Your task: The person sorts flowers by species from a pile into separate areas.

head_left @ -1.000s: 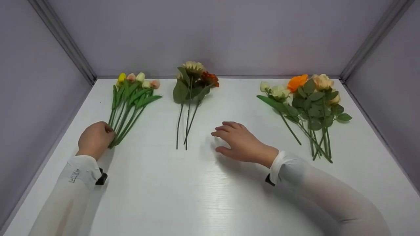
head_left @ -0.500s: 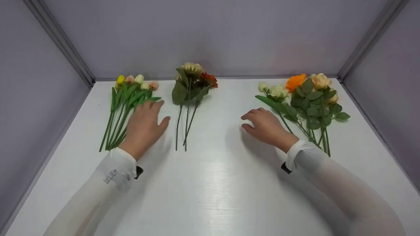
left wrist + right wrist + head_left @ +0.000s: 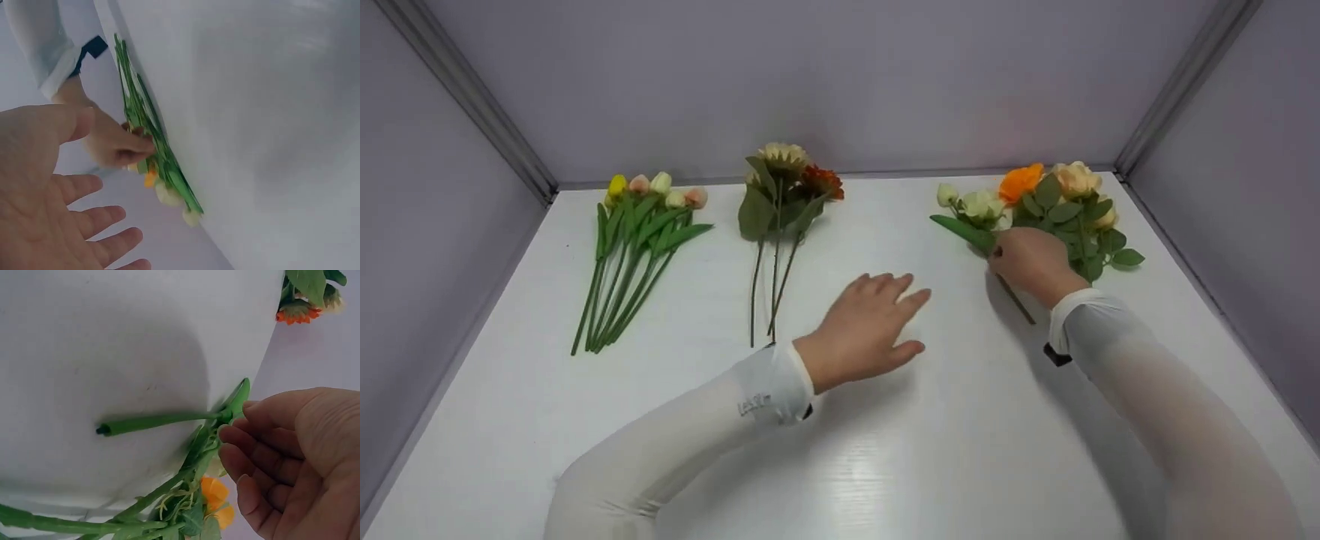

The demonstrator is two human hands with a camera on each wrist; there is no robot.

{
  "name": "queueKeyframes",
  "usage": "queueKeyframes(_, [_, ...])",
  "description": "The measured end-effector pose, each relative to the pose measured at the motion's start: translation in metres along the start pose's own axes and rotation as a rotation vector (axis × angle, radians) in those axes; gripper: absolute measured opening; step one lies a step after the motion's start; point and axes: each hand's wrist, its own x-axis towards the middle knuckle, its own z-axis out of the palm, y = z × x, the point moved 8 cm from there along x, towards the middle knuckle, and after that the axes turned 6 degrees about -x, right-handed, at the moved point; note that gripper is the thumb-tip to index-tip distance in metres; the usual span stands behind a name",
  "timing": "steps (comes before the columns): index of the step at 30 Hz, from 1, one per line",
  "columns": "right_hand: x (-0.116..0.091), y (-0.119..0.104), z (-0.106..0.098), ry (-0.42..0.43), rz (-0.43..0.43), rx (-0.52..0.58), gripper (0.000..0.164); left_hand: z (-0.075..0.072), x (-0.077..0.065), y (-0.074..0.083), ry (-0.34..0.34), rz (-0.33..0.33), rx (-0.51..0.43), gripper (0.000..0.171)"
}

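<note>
My right hand (image 3: 1030, 259) is at the flowers on the right, its curled fingers and thumb pinching the stem of a white tulip (image 3: 947, 195) just by its long green leaf. In the right wrist view, the tulip's stem (image 3: 157, 422) sticks out past the fingertips, its cut end pointing away. Behind the hand lie an orange flower (image 3: 1021, 184), a pale cream flower (image 3: 981, 205) and peach roses (image 3: 1078, 180), their lower stems partly hidden. Over the middle of the table, my left hand (image 3: 862, 330) holds nothing, palm down with fingers spread.
A bunch of tulips (image 3: 641, 232), yellow, pink and white, lies on the left of the white table (image 3: 960, 450). Between it and my left hand are cream and orange-red flowers (image 3: 823, 182) with thin dark stems. Grey-violet panels (image 3: 810, 82) enclose the back and sides.
My left hand has let go of the tulip bunch and swung right to the table's middle. From the middle, my right hand has reached right and taken the white tulip's stem.
</note>
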Motion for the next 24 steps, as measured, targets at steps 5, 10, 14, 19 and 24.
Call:
queueKeyframes(5, [0.005, 0.007, 0.008, -0.006, 0.052, -0.021, 0.024, 0.027, 0.012, 0.033, -0.075, 0.095, -0.007, 0.068])
queueKeyframes(10, [0.008, 0.005, 0.014, -0.043, 0.083, -0.046, 0.016, 0.044, 0.015, 0.040, -0.139, 0.106, -0.051, 0.063])
queueKeyframes(14, [0.011, 0.002, 0.014, -0.058, 0.109, -0.061, 0.018, 0.047, 0.015, 0.037, -0.139, 0.094, -0.074, 0.061])
queueKeyframes(19, [0.012, 0.001, 0.016, -0.052, 0.146, -0.037, 0.019, 0.048, 0.015, 0.030, -0.134, 0.072, -0.099, 0.060])
queueKeyframes(24, [0.013, 0.001, 0.019, -0.032, 0.151, 0.049, 0.019, 0.048, 0.016, 0.020, -0.138, 0.043, -0.125, 0.058])
